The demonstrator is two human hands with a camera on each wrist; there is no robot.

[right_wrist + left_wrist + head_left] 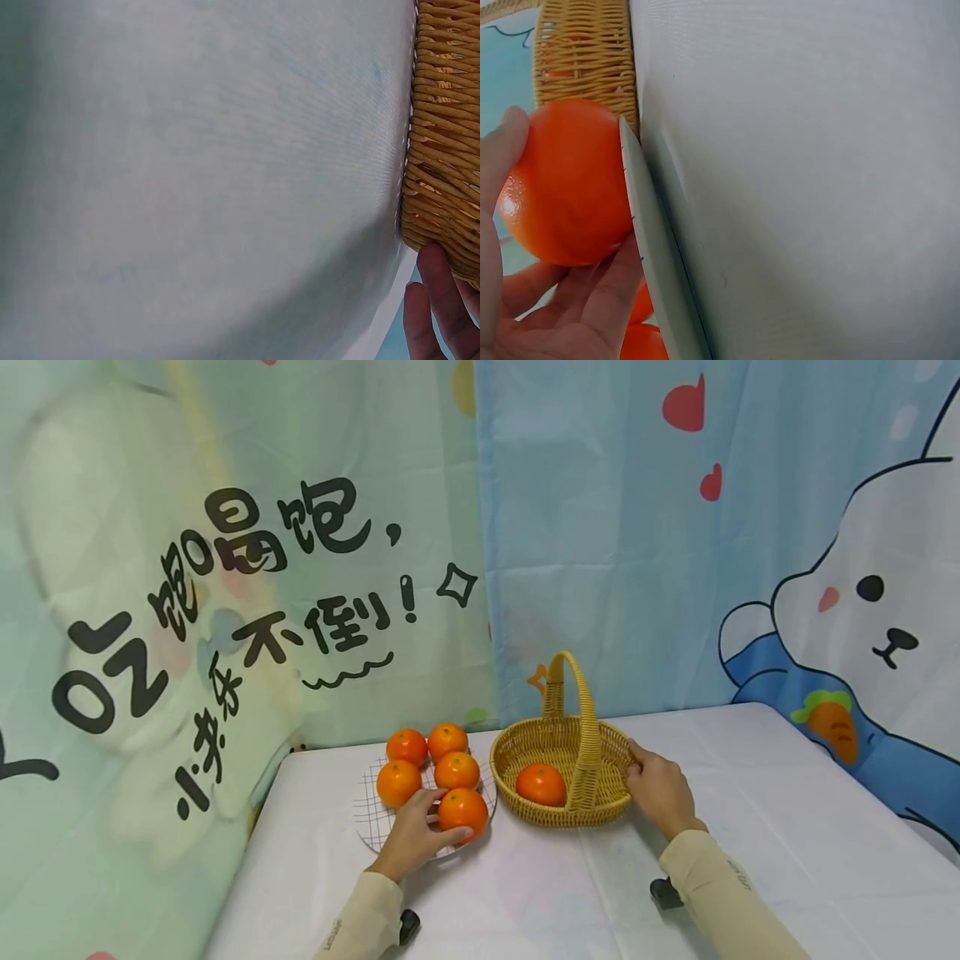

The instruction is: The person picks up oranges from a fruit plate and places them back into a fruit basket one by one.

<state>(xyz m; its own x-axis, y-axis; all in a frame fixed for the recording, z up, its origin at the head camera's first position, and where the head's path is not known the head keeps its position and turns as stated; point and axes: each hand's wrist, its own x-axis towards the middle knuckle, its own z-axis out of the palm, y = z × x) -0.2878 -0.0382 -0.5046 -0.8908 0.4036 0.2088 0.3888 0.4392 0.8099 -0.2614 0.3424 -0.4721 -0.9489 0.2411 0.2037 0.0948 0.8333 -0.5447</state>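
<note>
My left hand (416, 835) has its thumb and fingers around the nearest orange (463, 814), at the front right of a white plate (367, 818) with a dark grid pattern. In the left wrist view that orange (570, 184) sits between thumb and fingers, against the plate's rim (649, 240). Several more oranges (399, 783) lie on the plate behind it. To the right stands a woven basket (525, 814) with a tall handle and one orange (542, 785) inside. My right hand (663, 789) grips the basket's right rim, fingertips against its weave in the right wrist view.
A white cloth (540, 893) covers the table. Printed curtains (600, 568) hang right behind its back edge and along the left side. The basket's arched handle (588, 743) rises over its middle, and the basket stands close beside the plate.
</note>
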